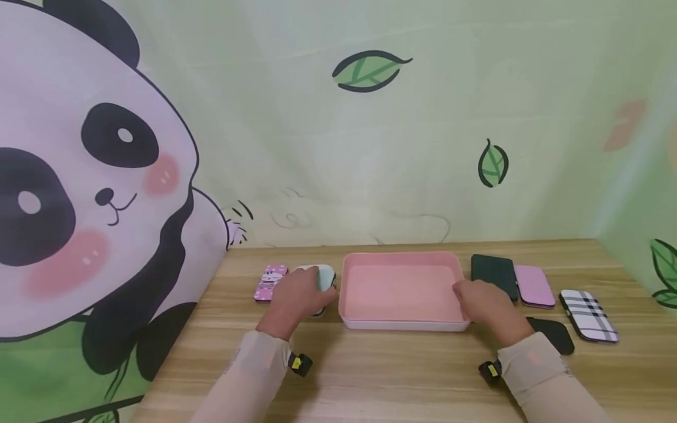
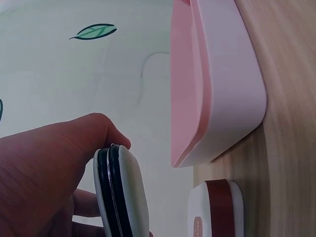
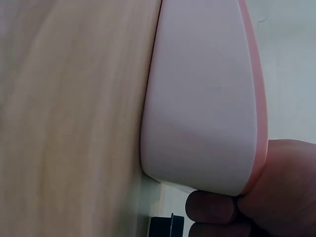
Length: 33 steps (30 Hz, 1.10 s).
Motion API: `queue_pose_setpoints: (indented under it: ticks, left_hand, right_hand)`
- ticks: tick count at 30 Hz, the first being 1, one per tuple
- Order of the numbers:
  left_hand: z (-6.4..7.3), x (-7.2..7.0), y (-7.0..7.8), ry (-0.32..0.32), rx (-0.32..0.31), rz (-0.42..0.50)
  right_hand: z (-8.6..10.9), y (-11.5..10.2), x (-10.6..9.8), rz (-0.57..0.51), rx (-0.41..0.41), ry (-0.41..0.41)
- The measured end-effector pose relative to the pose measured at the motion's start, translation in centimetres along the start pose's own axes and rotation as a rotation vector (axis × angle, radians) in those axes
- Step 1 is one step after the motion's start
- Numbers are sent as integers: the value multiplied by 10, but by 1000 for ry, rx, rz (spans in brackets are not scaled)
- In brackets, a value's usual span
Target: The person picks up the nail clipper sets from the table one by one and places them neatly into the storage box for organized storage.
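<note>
My left hand (image 1: 297,294) grips a small pale hinged case (image 2: 129,192) with rounded corners and black edges along its seam. In the left wrist view it is upright, thumb at its top edge and fingers behind. Below it lies a white case with a brown band (image 2: 220,210), mostly hidden by the hand in the head view. Between my hands sits a shallow pink tray (image 1: 404,325), with nothing inside. My right hand (image 1: 483,302) pinches the tray's right side, thumb over the rim and fingers against the outer wall.
A pink patterned case (image 1: 271,276) lies left of my left hand. Right of the tray are a dark green case (image 1: 493,275), a plain pink case (image 1: 534,286), a black case (image 1: 555,336) and a plaid case (image 1: 589,316). A printed panda cloth (image 1: 370,147) hangs behind the wooden table (image 1: 391,376).
</note>
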<state>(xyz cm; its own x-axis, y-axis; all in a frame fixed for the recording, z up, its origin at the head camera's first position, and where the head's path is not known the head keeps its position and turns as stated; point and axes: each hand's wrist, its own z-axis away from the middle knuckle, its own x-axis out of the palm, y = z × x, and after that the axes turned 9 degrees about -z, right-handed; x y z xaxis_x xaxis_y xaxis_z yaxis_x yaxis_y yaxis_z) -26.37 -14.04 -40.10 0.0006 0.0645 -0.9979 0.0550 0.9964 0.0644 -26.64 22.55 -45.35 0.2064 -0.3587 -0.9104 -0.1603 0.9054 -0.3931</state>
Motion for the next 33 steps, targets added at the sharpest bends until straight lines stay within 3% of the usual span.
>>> queue_pose_setpoints:
  ticks: [7,14,20,33]
  left_hand:
    - [-5,-4,7,39,27,34]
    - [-7,-6,19,4,68,100]
    - [-12,-7,34,-3,80,97]
    - [-24,-14,58,48,141,58]
  right_hand:
    - [-2,4,-1,4,-12,6]
    - [-2,7,1,16,-6,-5]
    - [-4,8,5,14,-7,-10]
    - [-4,4,3,33,1,-12]
